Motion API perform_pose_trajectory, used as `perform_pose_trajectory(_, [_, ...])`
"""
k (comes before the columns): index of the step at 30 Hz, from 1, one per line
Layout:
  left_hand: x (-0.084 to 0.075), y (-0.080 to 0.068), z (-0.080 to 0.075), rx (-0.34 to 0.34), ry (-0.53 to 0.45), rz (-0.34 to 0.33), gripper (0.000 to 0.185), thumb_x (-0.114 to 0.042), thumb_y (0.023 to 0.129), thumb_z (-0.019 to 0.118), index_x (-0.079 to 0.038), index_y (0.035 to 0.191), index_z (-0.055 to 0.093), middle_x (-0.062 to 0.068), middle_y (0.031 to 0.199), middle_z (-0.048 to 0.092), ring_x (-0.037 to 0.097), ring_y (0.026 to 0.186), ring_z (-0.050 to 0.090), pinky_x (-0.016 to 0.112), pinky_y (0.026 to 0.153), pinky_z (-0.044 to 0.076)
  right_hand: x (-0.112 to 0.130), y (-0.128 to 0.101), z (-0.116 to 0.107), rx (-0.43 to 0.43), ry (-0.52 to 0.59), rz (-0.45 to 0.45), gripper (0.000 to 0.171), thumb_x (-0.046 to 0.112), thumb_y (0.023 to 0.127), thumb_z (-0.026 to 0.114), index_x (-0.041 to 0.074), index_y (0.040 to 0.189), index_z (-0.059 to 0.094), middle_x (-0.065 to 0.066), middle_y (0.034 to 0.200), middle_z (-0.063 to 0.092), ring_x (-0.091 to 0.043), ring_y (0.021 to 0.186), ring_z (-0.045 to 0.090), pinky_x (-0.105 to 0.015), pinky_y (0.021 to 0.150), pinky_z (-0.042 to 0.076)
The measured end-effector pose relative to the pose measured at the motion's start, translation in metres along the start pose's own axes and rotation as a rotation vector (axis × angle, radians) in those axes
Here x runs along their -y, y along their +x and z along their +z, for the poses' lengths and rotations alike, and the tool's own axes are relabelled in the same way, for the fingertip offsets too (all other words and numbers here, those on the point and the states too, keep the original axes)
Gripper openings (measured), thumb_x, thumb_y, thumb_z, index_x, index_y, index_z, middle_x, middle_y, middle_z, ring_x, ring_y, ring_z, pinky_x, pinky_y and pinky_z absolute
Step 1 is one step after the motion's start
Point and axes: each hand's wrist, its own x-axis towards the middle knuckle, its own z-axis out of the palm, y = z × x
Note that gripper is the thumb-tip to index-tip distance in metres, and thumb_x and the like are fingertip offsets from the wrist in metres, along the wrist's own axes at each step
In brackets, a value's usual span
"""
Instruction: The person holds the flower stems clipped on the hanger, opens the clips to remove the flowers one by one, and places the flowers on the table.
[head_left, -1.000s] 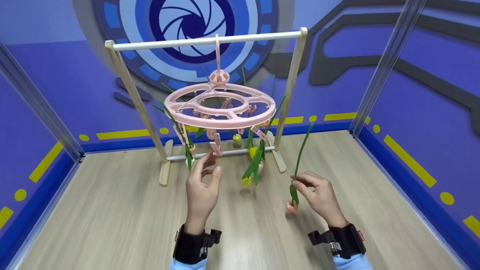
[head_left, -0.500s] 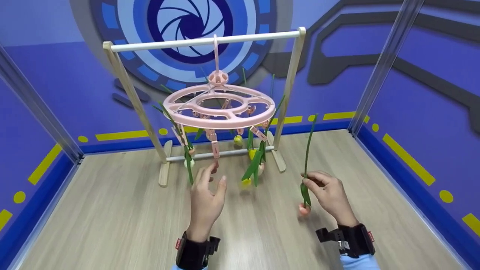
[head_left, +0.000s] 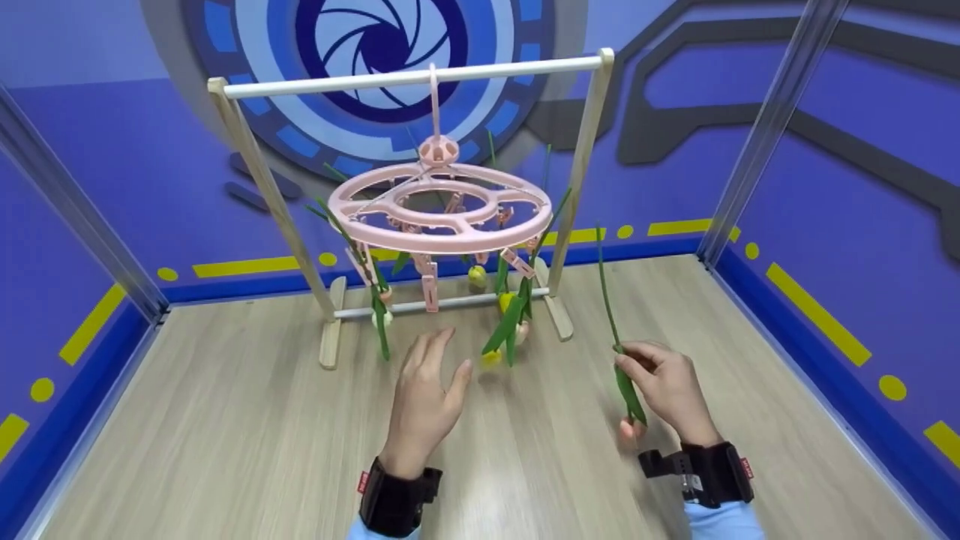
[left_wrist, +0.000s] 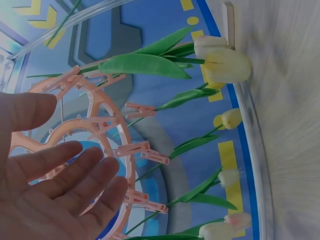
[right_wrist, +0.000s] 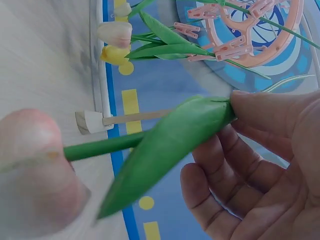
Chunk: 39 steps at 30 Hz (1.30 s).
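While the right hand (head_left: 667,386) pinches a pink tulip (head_left: 627,427) by its stem, the left hand (head_left: 424,397) hovers open-fingered below the pink clip hanger (head_left: 441,210)

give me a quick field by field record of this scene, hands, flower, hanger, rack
left hand: open, fingers straight, holding nothing, below the hanger
right hand: pinches the stem of a tulip
tulip: pink bloom hangs downward, stem tip points up, green leaf beside the fingers
hanger: pink round clip hanger, hooked over the top bar
rack: wooden frame with white bars, standing on the table
hung tulips: several clipped by their stems, blooms down
table: light wood grain
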Motion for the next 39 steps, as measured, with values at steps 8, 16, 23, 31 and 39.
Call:
perform_pose_trajectory(8, [-0.001, 0.000, 0.009, 0.026, 0.042, 0.032, 0.042, -0.011, 0.096, 0.074, 0.005, 0.133, 0.063, 0.022, 0.129, 0.063, 0.037, 0.121, 0.062, 0.051, 0.102, 0.050, -0.005, 0.002, 0.001, -0.027, -0.024, -0.002, 0.017, 0.002, 0.094, 0.074, -0.001, 0.111, 0.078, -0.009, 0.090, 0.074, -0.009, 0.074, 0.061, -0.017, 0.064, 0.048])
perform_pose_trajectory(16, [-0.006, -0.004, 0.018, 0.053, 0.064, 0.053, 0.043, -0.012, 0.095, 0.076, 0.005, 0.132, 0.063, 0.019, 0.127, 0.064, 0.035, 0.118, 0.063, 0.051, 0.101, 0.050, -0.015, 0.005, 0.003, 0.019, -0.044, 0.119, 0.021, 0.006, 0.097, 0.072, -0.003, 0.116, 0.075, -0.014, 0.097, 0.074, -0.019, 0.082, 0.065, -0.019, 0.067, 0.050])
perform_pose_trajectory(23, [-0.012, -0.008, 0.029, 0.098, 0.104, 0.057, 0.044, -0.015, 0.095, 0.075, 0.003, 0.133, 0.064, 0.018, 0.127, 0.064, 0.034, 0.116, 0.063, 0.051, 0.101, 0.049, -0.025, 0.004, 0.002, 0.057, -0.096, 0.157, 0.023, 0.005, 0.098, 0.069, -0.006, 0.118, 0.073, -0.017, 0.097, 0.075, -0.028, 0.087, 0.070, -0.024, 0.072, 0.052])
perform_pose_trajectory(31, [-0.020, -0.014, 0.036, 0.130, 0.128, 0.079, 0.044, -0.017, 0.096, 0.075, 0.003, 0.134, 0.064, 0.018, 0.128, 0.063, 0.033, 0.117, 0.063, 0.051, 0.099, 0.050, -0.036, 0.003, 0.001, 0.090, -0.146, 0.198, 0.026, 0.003, 0.097, 0.066, -0.007, 0.120, 0.071, -0.016, 0.095, 0.074, -0.028, 0.086, 0.069, -0.030, 0.072, 0.052])
perform_pose_trajectory(39, [-0.024, -0.017, 0.040, 0.166, 0.120, 0.094, 0.045, -0.017, 0.096, 0.075, 0.004, 0.135, 0.062, 0.018, 0.131, 0.062, 0.032, 0.121, 0.061, 0.050, 0.100, 0.050, -0.040, 0.001, 0.002, 0.118, -0.185, 0.232, 0.028, 0.000, 0.094, 0.063, -0.007, 0.120, 0.070, -0.018, 0.096, 0.072, -0.030, 0.084, 0.067, -0.035, 0.069, 0.051])
